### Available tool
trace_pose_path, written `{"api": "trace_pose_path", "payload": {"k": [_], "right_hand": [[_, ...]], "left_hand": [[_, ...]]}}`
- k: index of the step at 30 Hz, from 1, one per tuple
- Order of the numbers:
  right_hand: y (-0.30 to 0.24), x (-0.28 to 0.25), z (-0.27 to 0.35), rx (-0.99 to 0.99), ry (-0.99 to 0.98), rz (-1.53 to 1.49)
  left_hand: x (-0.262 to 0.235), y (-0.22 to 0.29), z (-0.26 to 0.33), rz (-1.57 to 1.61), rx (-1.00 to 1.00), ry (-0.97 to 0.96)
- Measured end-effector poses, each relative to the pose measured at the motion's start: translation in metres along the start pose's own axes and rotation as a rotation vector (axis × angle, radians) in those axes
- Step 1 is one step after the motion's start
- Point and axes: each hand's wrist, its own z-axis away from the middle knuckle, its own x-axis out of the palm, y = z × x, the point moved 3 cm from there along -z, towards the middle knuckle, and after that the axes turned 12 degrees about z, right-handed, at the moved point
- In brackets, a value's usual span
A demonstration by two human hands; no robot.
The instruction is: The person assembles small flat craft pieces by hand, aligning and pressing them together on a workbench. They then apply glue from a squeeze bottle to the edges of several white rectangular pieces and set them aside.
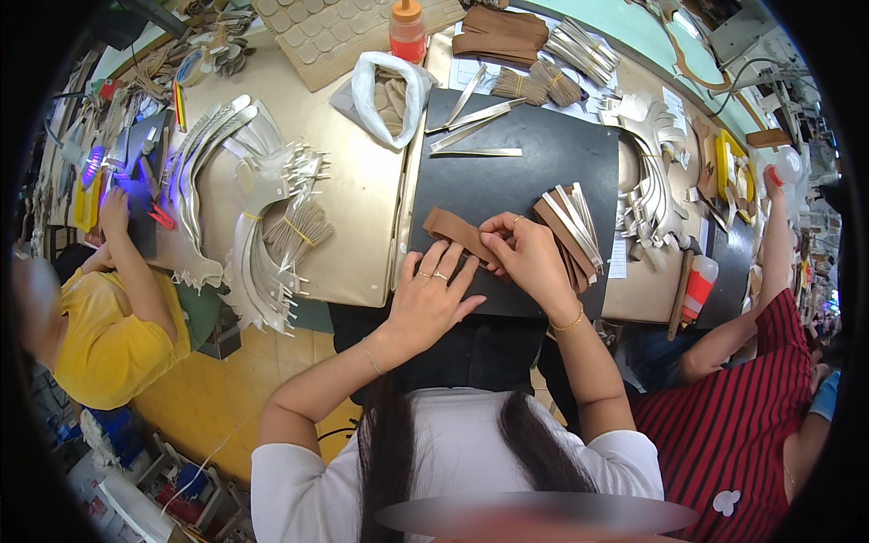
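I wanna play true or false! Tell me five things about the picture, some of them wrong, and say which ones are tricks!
1. The right hand holds a brown strip. True.
2. The left hand has no rings. False: it wears rings.
3. There is a black mat beneath the strip. True.
4. The white bag is tied shut. False: it is open, with discs inside.
5. The person on the left wears a yellow top. True.
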Motion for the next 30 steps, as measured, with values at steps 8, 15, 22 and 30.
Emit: {"api": "trace_pose_path", "payload": {"k": [8, 15, 22, 30], "right_hand": [[0.007, 0.009, 0.005, -0.213, 0.175, 0.223], [-0.001, 0.01, 0.004, -0.216, 0.173, 0.327], [-0.031, -0.014, -0.036, -0.493, 0.576, 0.652], [-0.057, 0.004, -0.075, -0.495, 0.517, 0.745]], "left_hand": [[-0.022, -0.029, 0.008, -0.089, -0.112, 0.11], [-0.013, -0.021, 0.002, 0.001, 0.033, 0.104], [-0.003, -0.005, 0.018, 0.023, -0.06, 0.039], [0.0, -0.005, 0.025, 0.023, -0.069, 0.056]]}}
